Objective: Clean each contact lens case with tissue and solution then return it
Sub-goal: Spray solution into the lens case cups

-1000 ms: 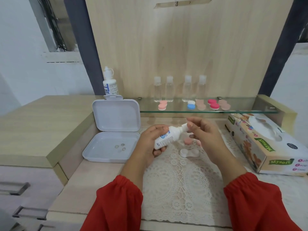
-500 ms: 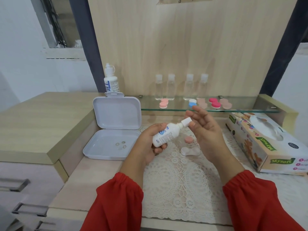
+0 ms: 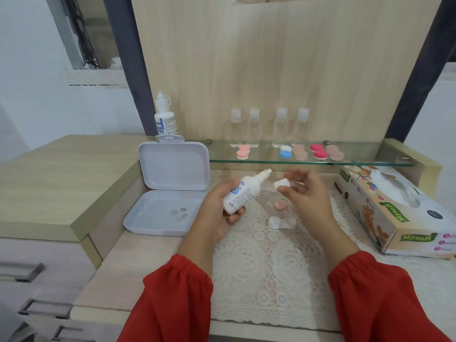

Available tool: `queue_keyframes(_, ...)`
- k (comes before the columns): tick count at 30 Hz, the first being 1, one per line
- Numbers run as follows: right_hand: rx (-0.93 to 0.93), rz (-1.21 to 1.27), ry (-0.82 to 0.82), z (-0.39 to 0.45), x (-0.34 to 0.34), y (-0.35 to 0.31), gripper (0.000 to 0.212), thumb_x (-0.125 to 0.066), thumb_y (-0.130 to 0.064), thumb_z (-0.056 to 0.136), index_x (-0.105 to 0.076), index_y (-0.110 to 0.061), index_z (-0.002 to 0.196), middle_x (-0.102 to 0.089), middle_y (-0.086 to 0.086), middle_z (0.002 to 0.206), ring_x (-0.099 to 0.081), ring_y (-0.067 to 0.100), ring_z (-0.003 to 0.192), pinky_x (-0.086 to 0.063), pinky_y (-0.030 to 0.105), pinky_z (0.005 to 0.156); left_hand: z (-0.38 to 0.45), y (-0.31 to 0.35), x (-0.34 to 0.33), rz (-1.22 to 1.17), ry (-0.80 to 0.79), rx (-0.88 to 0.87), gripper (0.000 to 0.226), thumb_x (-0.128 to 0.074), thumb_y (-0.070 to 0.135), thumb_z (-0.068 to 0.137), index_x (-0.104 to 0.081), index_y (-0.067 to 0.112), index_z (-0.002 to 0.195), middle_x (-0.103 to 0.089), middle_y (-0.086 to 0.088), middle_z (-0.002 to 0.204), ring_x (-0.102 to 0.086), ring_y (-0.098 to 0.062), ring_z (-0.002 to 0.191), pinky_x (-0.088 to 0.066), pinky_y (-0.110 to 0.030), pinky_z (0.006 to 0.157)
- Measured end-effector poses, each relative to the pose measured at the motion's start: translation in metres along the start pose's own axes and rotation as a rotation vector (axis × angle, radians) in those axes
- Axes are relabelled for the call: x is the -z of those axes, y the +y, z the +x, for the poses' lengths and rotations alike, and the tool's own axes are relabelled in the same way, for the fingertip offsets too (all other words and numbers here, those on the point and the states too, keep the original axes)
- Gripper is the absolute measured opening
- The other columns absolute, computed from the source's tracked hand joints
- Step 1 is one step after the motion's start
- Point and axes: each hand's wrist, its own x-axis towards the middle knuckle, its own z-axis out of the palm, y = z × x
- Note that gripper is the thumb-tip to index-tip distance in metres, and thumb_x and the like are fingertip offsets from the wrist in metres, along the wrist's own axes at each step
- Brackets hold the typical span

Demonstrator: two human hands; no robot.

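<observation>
Left hand (image 3: 217, 208) wrapped round a small white plastic solution bottle with blue print (image 3: 240, 196); bottle tilted, bare nozzle aimed toward 1 o'clock, cap off. Right hand (image 3: 304, 196) pinches the white bottle cap (image 3: 282, 184) at its fingertips, just beside the nozzle at its 4 o'clock, not touching it.

Open white contact lens case base with two wells (image 3: 282, 222) lies on the cream lace mat (image 3: 266, 267), below both hands, at 5 o'clock from the bottle and apart from either grip. A loose pink round lid (image 3: 280, 206) sits on the mat just at 12 o'clock of the case.

At 9 o'clock of the hands: an open white hinged plastic box (image 3: 170, 186), a few small lenses (image 3: 179, 214) in its tray. At 3 o'clock: a printed cardboard tissue box (image 3: 385, 208).

Glass shelf (image 3: 345, 160) at 12 o'clock carries four clear small bottles (image 3: 269, 128) and a row of closed lens cases (image 3: 291, 152) in pink, blue-white and red. A larger white solution bottle (image 3: 164, 117) stands at 11 o'clock, behind the box.
</observation>
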Motion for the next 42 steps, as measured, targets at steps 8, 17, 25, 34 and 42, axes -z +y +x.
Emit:
queue_keyframes(8,0.176,-0.799,-0.243,0.004,-0.024,0.017,0.035,-0.074,-0.025,0.079,-0.056,-0.036,0.108,-0.062,-0.022,0.097,-0.047,0.006,0.107,-0.022,0.026,0.088,0.004,0.002,0.002,-0.245,0.041,-0.061,0.032,-0.052,0.015,0.085,-0.061,0.006,0.114,-0.062,-0.017,0.087,-0.048,-0.023,0.052,-0.034,-0.021,0.036)
queue_keyframes(17,0.033,-0.546,-0.192,0.001,0.016,-0.002,0.014,-0.075,-0.031,0.081,-0.066,-0.029,0.092,-0.064,-0.009,0.092,-0.053,-0.004,0.074,-0.039,0.010,0.065,0.002,0.001,0.003,-0.194,0.026,-0.091,0.022,-0.056,0.025,0.089,-0.062,0.013,0.107,-0.065,-0.011,0.085,-0.047,-0.017,0.047,-0.028,-0.018,0.034)
queue_keyframes(25,-0.076,-0.862,-0.495,-0.012,0.044,0.000,0.035,-0.086,-0.038,0.066,-0.070,-0.027,0.095,-0.055,-0.008,0.093,-0.052,0.003,0.080,-0.038,0.015,0.066,-0.001,0.002,0.003,-0.232,0.004,-0.067,0.018,-0.055,0.027,0.089,-0.064,0.015,0.099,-0.063,-0.010,0.082,-0.041,-0.013,0.043,-0.024,-0.017,0.033)
queue_keyframes(34,-0.150,-0.349,-0.245,-0.013,0.037,0.002,0.016,-0.076,-0.013,0.081,-0.068,-0.020,0.093,-0.064,0.004,0.071,-0.058,0.012,0.053,-0.049,0.026,0.054,-0.007,0.004,0.001,-0.441,-0.075,-0.031,0.026,-0.057,0.000,0.070,-0.056,0.004,0.096,-0.055,-0.007,0.079,-0.043,-0.009,0.054,-0.031,-0.014,0.038)
queue_keyframes(42,-0.229,-0.078,-0.213,-0.013,0.022,0.000,0.016,-0.072,-0.004,0.083,-0.069,-0.008,0.097,-0.062,0.032,0.082,-0.052,0.014,0.054,-0.046,0.023,0.051,-0.003,0.007,-0.001,-0.554,0.036,-0.120,0.034,-0.069,0.021,0.073,-0.057,0.008,0.101,-0.053,-0.006,0.078,-0.038,-0.002,0.043,-0.032,-0.010,0.033)
